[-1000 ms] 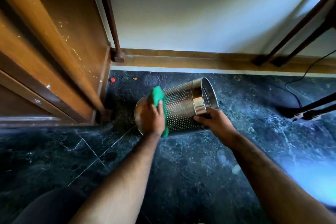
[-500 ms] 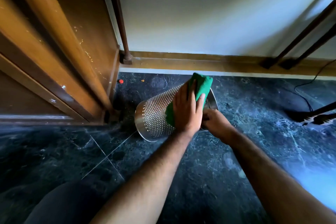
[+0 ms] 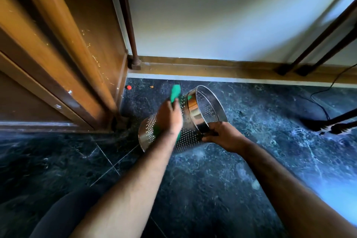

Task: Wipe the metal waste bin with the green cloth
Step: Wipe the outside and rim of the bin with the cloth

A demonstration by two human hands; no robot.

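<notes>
Left hand (image 3: 170,117) and green cloth (image 3: 175,92): back from rim band to mid-wall of metal waste bin (image 3: 185,120)
Bin tilted on floor (image 3: 193,189); left palm presses cloth flat; right hand (image 3: 222,134) clamped on rim; harder strokes could roll it free

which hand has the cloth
The left hand: it presses the green cloth on the bin's perforated side. The right hand only grips the bin's open rim.

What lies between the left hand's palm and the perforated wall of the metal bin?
In the head view, the green cloth lies between the left hand and the metal waste bin, pressed against its perforated side.
</notes>
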